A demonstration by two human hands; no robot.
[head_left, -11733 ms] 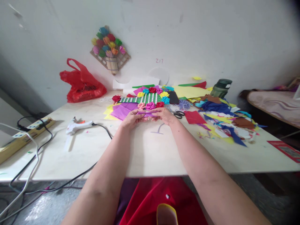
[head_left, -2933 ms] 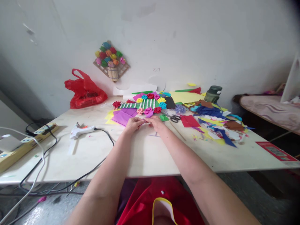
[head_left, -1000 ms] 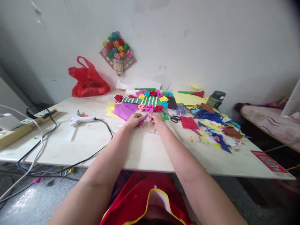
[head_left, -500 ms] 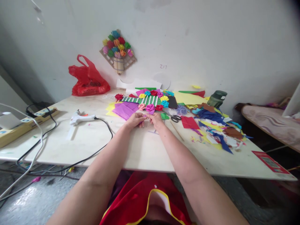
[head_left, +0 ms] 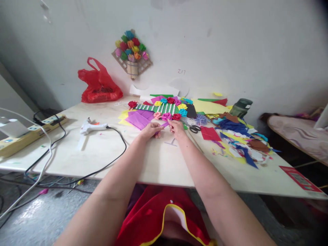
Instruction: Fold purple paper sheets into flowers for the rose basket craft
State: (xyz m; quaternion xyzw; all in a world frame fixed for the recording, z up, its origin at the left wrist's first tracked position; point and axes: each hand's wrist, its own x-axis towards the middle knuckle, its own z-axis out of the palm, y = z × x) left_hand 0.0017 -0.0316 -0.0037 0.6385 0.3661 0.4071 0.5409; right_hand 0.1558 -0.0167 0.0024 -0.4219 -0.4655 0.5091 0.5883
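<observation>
Between my two hands stretches a small strip of purple paper (head_left: 165,124). My left hand (head_left: 153,130) is closed on its left end, and my right hand (head_left: 176,128) pinches the other end. Just beyond them lies a green guitar-shaped craft (head_left: 164,109) with white stripes, ringed by paper roses in red, pink, yellow and blue. Larger purple paper sheets (head_left: 138,119) lie to the left of the craft, over yellow paper. Black-handled scissors (head_left: 195,128) rest to the right of my right hand, close to a thin wooden stick (head_left: 196,141).
A white glue gun (head_left: 92,127) with a black cord lies at left, near a power strip (head_left: 33,135). Behind stands a red plastic bag (head_left: 101,85). Red paper (head_left: 210,133), a heap of paper scraps (head_left: 241,133) and a dark green bottle (head_left: 240,108) are at right.
My hands have moved slightly apart, and more of the purple strip shows between them. The whole view has shifted a little, so things sit slightly farther right.
</observation>
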